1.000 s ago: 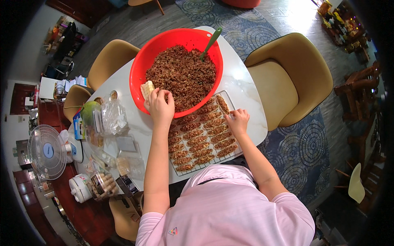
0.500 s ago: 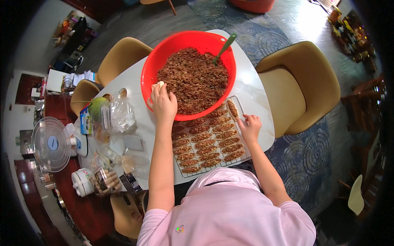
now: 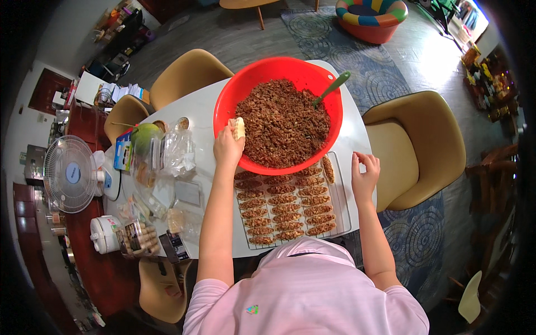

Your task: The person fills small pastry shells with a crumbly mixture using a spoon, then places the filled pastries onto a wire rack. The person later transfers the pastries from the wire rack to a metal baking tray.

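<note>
My left hand [image 3: 228, 146] is at the left rim of a big red bowl [image 3: 222, 106]. Its fingers are closed on a pale, ridged oblong piece [image 3: 239, 128], held upright over the bowl's edge. Brown, crumbly mixture [image 3: 282, 120] fills the bowl, with a green-handled utensil [image 3: 333, 88] standing in its right side. By the table's right edge, my right hand [image 3: 365, 172] hovers with thumb and fingers loosely curved and apart, seemingly holding nothing. Between my arms lies a wire rack [image 3: 344, 220] bearing rows of boat-shaped pieces [image 3: 288, 216] topped with brown mixture; the bowl overlaps its far end.
Clear plastic bags [image 3: 177, 151], a green round fruit [image 3: 147, 137] and a box of pale pieces [image 3: 138, 239] crowd the left of the white table [image 3: 363, 139]. Tan chairs [image 3: 432, 151] stand around it. A fan [image 3: 71, 174] is at far left.
My left hand has turned, bringing the pale piece upright into fuller view. My right hand has lifted away from the rack toward the right, its fingers curling. The whole view has shifted.
</note>
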